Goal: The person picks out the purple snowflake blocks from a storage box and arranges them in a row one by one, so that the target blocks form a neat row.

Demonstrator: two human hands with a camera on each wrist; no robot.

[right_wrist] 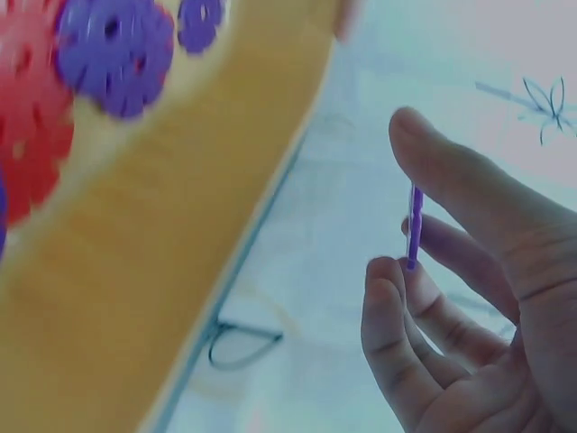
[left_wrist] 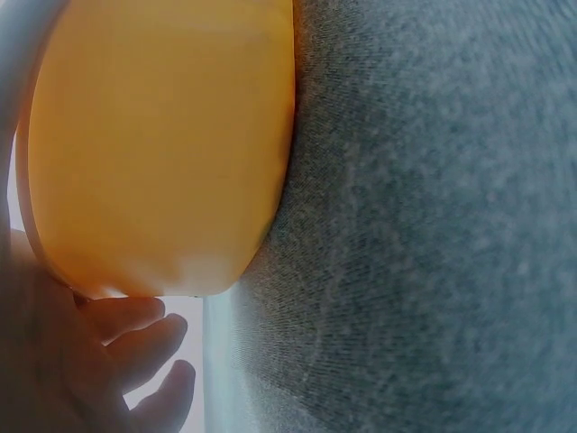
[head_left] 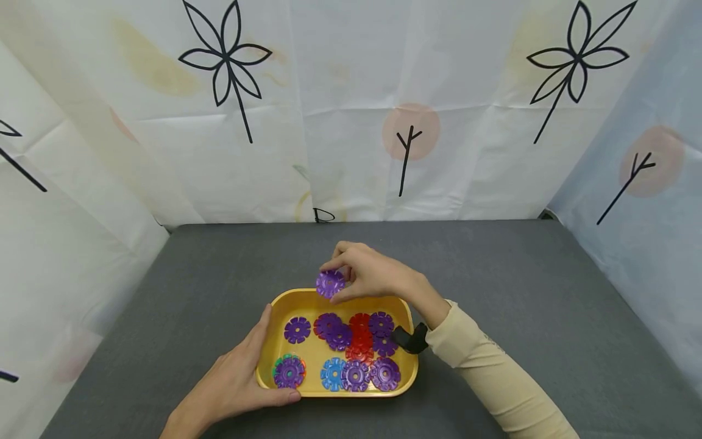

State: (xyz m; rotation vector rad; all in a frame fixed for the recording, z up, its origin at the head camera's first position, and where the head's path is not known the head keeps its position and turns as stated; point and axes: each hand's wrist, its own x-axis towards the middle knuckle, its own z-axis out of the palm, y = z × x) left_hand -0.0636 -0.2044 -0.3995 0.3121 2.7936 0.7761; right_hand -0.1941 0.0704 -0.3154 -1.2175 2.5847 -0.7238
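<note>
R hand [head_left: 373, 271] has a purple flower-shaped plastic disc w/ notched rim [head_left: 330, 284] by its edges, thumb on one side & fingertips on the other, up at the far rim of the yellow rounded-rectangular plastic tray [head_left: 314, 353]. R-wrist view shows the disc edge-on, thin, so IMO a light, even pinch suits it best; too hard a squeeze could tip it or flick it out. Also worth giving it room over the rim, b/c a low pass might catch the tray wall, & minding the black wrist piece [head_left: 411, 339], which hangs by the tray's right end near the loose discs there. L hand [head_left: 233, 378] braces the tray at its near-left corner, thumb along the near side, fingers spread up the left wall; a steady, gentle hold there is enough, as pushing could shift the load, e.g. the blue flower-shaped disc [head_left: 327, 369] & the red notched discs [head_left: 360, 332]. Pose: R forearm, in a cream sleeve [head_left: 482, 366], comes in diagonally from lower right, hand angled left across the tray's far side, gap b/w thumb & fingers abt disc-wide. L wrist sits low by the grey table [head_left: 466, 268], hand slanting up & right.
</note>
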